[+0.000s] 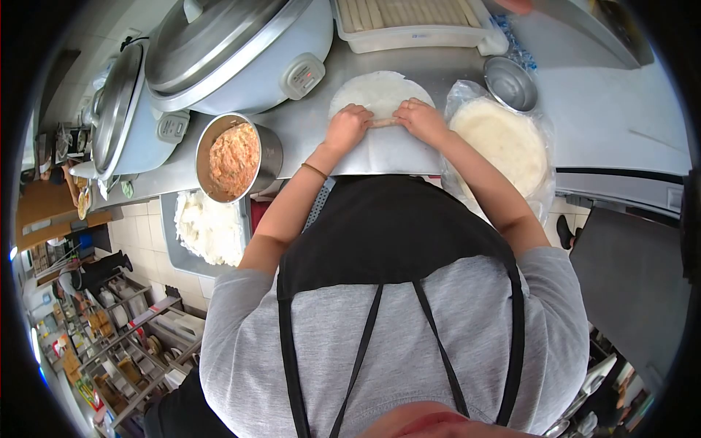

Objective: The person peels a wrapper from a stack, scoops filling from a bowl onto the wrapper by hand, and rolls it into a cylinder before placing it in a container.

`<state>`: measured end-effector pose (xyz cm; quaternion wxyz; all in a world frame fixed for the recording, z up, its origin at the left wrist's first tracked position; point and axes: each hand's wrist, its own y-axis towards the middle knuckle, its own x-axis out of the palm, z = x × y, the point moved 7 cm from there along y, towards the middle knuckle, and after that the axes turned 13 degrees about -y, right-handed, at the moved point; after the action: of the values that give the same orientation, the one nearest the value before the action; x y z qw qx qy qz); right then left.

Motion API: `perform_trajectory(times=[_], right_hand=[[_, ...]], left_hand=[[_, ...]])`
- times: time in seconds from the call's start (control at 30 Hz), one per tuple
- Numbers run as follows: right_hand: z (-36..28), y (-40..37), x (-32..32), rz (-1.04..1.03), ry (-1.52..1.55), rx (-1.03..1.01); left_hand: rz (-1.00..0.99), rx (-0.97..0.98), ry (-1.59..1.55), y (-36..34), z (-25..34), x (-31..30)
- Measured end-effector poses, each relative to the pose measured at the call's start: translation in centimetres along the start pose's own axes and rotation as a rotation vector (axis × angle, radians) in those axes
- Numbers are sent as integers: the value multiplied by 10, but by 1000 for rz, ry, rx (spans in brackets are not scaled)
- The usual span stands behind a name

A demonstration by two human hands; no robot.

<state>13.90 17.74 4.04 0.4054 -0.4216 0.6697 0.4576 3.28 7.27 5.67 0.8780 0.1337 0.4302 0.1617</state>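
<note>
A round, thin white wrapper (380,87) lies on the steel counter in front of me. Along its near part runs a narrow rolled-up spring roll (384,123). My left hand (350,127) is closed with bent fingers over the left end of the roll. Over the right end, my right hand (419,120) curls its fingers the same way. Only the middle stretch of the roll shows between them. To the right sits a stack of round wrappers (500,142) on clear plastic. On the left, a metal pot (270,153) contains an orange-pink shredded filling (234,160).
A white plastic tray (416,39) holds rows of finished rolls at the back. Near it is a small metal bowl (510,84). Two big lidded cookers (241,55) occupy the left. Below the counter, a grey tub (182,252) contains white stuff. Other people are partly visible farther off.
</note>
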Motion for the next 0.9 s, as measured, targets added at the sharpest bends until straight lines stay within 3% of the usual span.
perform_trajectory(times=[0.17, 0.23, 0.47, 0.7, 0.77, 0.9], right_hand=[[3, -6, -2, 33, -31, -20], [3, -6, -6, 82, -28, -17], [16, -4, -6, 113, 34, 55], [8, -4, -12, 3, -45, 61], [0, 1, -10, 12, -57, 69], [-9, 5, 15, -10, -101, -10]], left_hand=[[-63, 22, 18, -14, 20, 10], [-12, 223, 133, -26, 36, 21], [67, 195, 187, -12, 5, 28], [34, 91, 28, -9, 5, 23], [126, 105, 28, -4, 16, 17], [61, 117, 18, -5, 10, 32]])
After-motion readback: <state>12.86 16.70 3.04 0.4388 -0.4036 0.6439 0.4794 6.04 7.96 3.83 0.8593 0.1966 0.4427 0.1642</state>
